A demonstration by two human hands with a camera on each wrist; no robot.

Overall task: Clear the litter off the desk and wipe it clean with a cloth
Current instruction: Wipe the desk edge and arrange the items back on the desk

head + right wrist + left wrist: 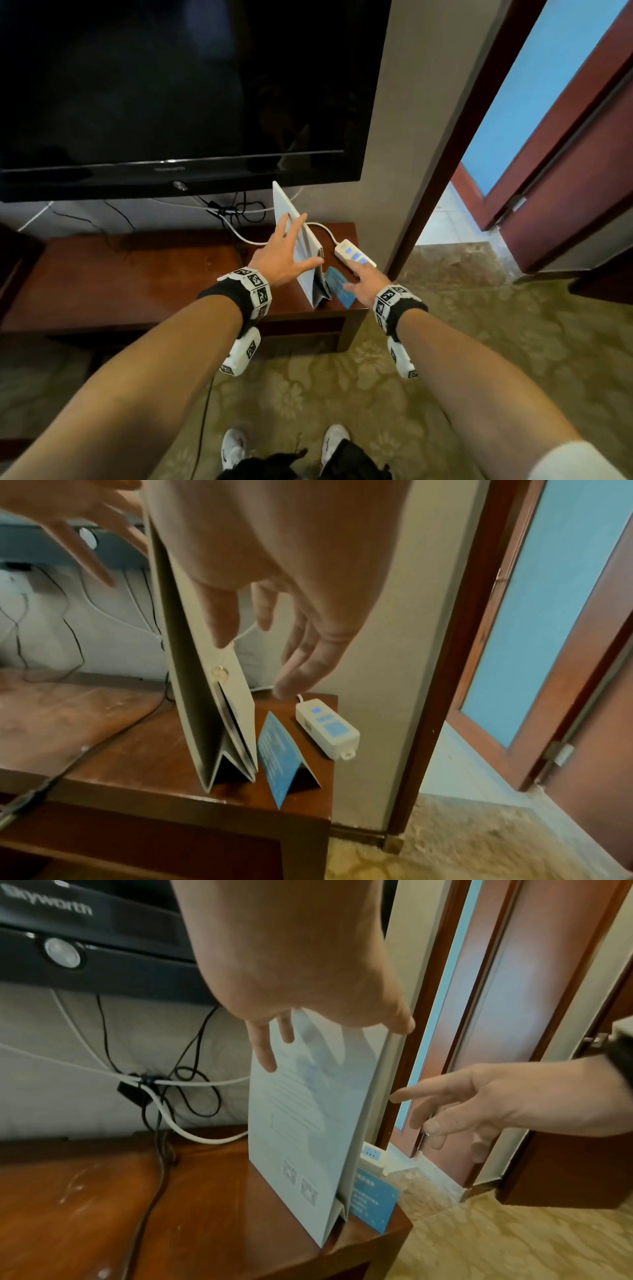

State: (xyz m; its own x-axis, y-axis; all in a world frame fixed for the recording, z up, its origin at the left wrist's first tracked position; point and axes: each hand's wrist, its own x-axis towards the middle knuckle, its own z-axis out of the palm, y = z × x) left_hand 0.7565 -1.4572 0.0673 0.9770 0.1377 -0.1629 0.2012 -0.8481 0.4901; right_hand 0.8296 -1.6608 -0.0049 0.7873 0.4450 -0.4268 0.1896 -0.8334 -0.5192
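Two hands: both reached toward the right end of the desk (120, 274), fingers spread and holding nothing.
Left hand (281, 253): released, fingers straight and fanned against the left face of the bag (301, 1110); in the left wrist view the fingertips (265, 1056) lay over its upper edge, though actual contact could not be confirmed.
Right hand (363, 282): released, fingers extended downward to the right of the bag, above the card (279, 748) and near the strip (327, 730); touching nothing that could be seen.
Bag: white paper, folded flat, upright on its gusseted base at the right near corner of the desk, printed text and two square codes on its left face.
Card: small blue tent card, standing just right of the bag, between bag and strip.
Strip: white power strip with blue buttons, lying at the far right edge of the desk beside the wall (394, 102), its white cable (239, 234) running left behind the bag.
Desk: reddish-brown wood, its top showing pale scuffs and smears to the left.
TV (171, 85): dark screen above the far side of the desk, with black cords (192, 1069) tangled below it.
Door (565, 171): red-brown frame with blue panel, to the right.
Floor (342, 394): patterned carpet, white shoes (234, 447) at the near edge.
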